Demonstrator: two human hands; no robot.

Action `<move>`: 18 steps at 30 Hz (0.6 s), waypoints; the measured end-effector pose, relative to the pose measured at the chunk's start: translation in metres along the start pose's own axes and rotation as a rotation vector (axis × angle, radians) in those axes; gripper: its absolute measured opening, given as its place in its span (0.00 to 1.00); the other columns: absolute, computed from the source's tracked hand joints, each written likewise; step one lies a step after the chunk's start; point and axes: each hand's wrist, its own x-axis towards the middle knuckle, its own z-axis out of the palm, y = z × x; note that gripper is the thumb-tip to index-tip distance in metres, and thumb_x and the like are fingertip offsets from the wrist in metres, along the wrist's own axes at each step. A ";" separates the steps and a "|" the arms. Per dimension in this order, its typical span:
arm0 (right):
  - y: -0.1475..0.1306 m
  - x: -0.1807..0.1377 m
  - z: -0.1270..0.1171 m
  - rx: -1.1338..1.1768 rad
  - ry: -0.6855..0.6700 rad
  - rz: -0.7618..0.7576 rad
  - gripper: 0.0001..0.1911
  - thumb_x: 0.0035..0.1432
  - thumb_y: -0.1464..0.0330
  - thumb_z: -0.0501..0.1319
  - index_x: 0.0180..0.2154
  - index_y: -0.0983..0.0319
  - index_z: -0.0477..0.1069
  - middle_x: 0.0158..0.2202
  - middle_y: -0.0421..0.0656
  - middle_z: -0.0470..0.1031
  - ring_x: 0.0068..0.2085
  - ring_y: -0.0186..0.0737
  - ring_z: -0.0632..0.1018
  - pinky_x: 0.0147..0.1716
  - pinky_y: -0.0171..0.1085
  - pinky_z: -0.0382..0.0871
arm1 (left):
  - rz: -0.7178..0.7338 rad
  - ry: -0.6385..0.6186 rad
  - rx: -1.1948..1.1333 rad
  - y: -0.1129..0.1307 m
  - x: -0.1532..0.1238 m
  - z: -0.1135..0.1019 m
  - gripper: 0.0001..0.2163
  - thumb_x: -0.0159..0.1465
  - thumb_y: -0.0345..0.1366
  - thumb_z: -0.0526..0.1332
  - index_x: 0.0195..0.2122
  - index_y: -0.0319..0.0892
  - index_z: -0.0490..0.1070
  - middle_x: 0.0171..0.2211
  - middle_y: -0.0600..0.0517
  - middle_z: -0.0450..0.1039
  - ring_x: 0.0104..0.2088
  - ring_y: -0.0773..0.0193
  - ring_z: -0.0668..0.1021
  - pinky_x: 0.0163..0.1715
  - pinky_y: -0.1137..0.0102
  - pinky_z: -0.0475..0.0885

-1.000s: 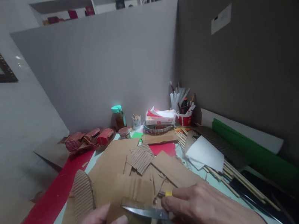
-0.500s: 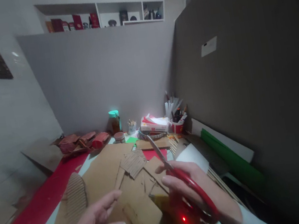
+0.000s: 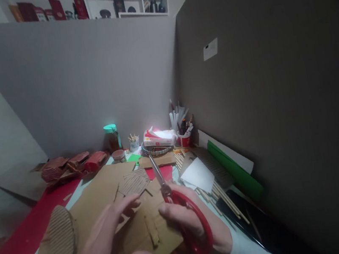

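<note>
My right hand (image 3: 186, 214) is wrapped round the red handles of a pair of scissors (image 3: 190, 209). Their blades are closed together and point up and away from me. The thumb of that hand lies over the edge of a brown cardboard piece (image 3: 166, 239), which has a torn strip on its face; whether it grips the piece I cannot tell. At the left of that piece, my left hand (image 3: 102, 249) hovers with its fingers and thumb spread apart. Beyond both hands, scraps of corrugated cardboard (image 3: 134, 181) rest on a large cardboard sheet (image 3: 92, 190).
A rounded corrugated piece (image 3: 60, 236) lies at the left. Along the back stand a teal-lidded bottle (image 3: 112, 138), a tissue pack (image 3: 159, 138) and a red pen cup (image 3: 185, 137). Wooden sticks (image 3: 228, 201) and a green roll (image 3: 234, 170) are at the right.
The view has turned right and dipped. My right hand with the scissors has come closer to the cardboard piece, its thumb now over the edge. My left hand has moved over the piece's left side.
</note>
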 end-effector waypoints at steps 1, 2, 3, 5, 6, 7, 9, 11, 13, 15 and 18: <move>-0.001 0.000 0.001 0.008 0.023 -0.010 0.18 0.53 0.53 0.66 0.30 0.59 0.63 0.25 0.34 0.59 0.26 0.33 0.61 0.29 0.34 0.61 | 0.052 -0.003 0.064 -0.001 0.000 0.001 0.25 0.61 0.51 0.65 0.57 0.56 0.64 0.51 0.52 0.74 0.52 0.52 0.76 0.53 0.63 0.71; -0.001 -0.001 0.002 0.015 0.037 -0.015 0.18 0.54 0.53 0.66 0.31 0.59 0.63 0.26 0.34 0.59 0.27 0.33 0.62 0.29 0.34 0.61 | 0.097 -0.011 0.110 -0.001 0.000 0.002 0.23 0.63 0.50 0.63 0.58 0.58 0.63 0.53 0.55 0.72 0.53 0.57 0.74 0.55 0.69 0.67; -0.001 -0.001 0.003 0.022 0.049 -0.016 0.19 0.54 0.53 0.65 0.32 0.59 0.63 0.26 0.34 0.59 0.27 0.33 0.62 0.30 0.34 0.62 | 0.139 -0.018 0.139 -0.002 0.000 0.003 0.21 0.65 0.48 0.62 0.58 0.58 0.61 0.54 0.58 0.70 0.54 0.62 0.72 0.57 0.74 0.62; -0.002 -0.002 0.006 0.030 0.058 -0.012 0.19 0.54 0.52 0.65 0.32 0.59 0.63 0.26 0.34 0.59 0.26 0.33 0.62 0.30 0.35 0.62 | 0.229 -0.017 0.177 -0.002 0.002 0.005 0.19 0.67 0.45 0.60 0.58 0.56 0.61 0.54 0.59 0.69 0.55 0.67 0.70 0.59 0.79 0.56; -0.003 -0.002 0.007 0.034 0.055 -0.010 0.19 0.54 0.52 0.66 0.33 0.58 0.63 0.26 0.34 0.59 0.26 0.34 0.62 0.30 0.35 0.62 | 0.276 -0.006 0.195 -0.002 0.003 0.005 0.18 0.68 0.43 0.60 0.58 0.54 0.62 0.54 0.59 0.70 0.55 0.67 0.70 0.59 0.78 0.56; -0.003 -0.002 0.007 0.035 0.053 -0.010 0.19 0.53 0.52 0.66 0.34 0.58 0.63 0.26 0.34 0.60 0.26 0.34 0.63 0.30 0.35 0.62 | 0.319 0.011 0.215 -0.001 0.004 0.004 0.18 0.67 0.41 0.61 0.57 0.53 0.64 0.54 0.58 0.72 0.55 0.66 0.70 0.58 0.76 0.58; -0.004 -0.002 0.008 0.033 0.057 -0.016 0.19 0.52 0.54 0.67 0.35 0.58 0.64 0.26 0.34 0.61 0.27 0.35 0.64 0.30 0.35 0.63 | 0.385 0.065 0.227 0.001 0.007 0.001 0.17 0.65 0.37 0.63 0.56 0.54 0.68 0.52 0.58 0.76 0.53 0.63 0.73 0.56 0.72 0.63; -0.004 -0.002 0.009 0.026 0.067 -0.022 0.18 0.53 0.55 0.66 0.34 0.58 0.63 0.27 0.35 0.62 0.27 0.35 0.65 0.31 0.35 0.63 | 0.407 0.111 0.191 0.003 0.011 -0.003 0.16 0.63 0.32 0.65 0.51 0.56 0.74 0.49 0.60 0.80 0.49 0.62 0.77 0.53 0.70 0.66; -0.003 -0.002 0.010 0.022 0.072 -0.028 0.17 0.53 0.56 0.66 0.33 0.58 0.62 0.27 0.35 0.61 0.27 0.34 0.64 0.30 0.35 0.62 | 0.404 0.134 0.140 0.007 0.013 -0.007 0.15 0.62 0.29 0.65 0.46 0.57 0.78 0.44 0.60 0.82 0.46 0.61 0.79 0.52 0.68 0.68; -0.003 -0.003 0.011 0.031 0.056 -0.031 0.16 0.54 0.57 0.65 0.33 0.58 0.61 0.26 0.35 0.61 0.27 0.34 0.63 0.29 0.35 0.61 | 0.378 0.150 0.098 0.010 0.015 -0.008 0.14 0.62 0.27 0.64 0.42 0.56 0.79 0.42 0.60 0.83 0.44 0.61 0.80 0.52 0.67 0.69; -0.005 -0.003 0.014 0.052 0.018 -0.041 0.16 0.53 0.58 0.65 0.36 0.59 0.62 0.28 0.36 0.63 0.27 0.34 0.63 0.30 0.36 0.61 | 0.292 0.167 0.024 0.014 0.016 -0.008 0.15 0.63 0.26 0.63 0.42 0.58 0.78 0.42 0.61 0.82 0.44 0.60 0.80 0.52 0.66 0.69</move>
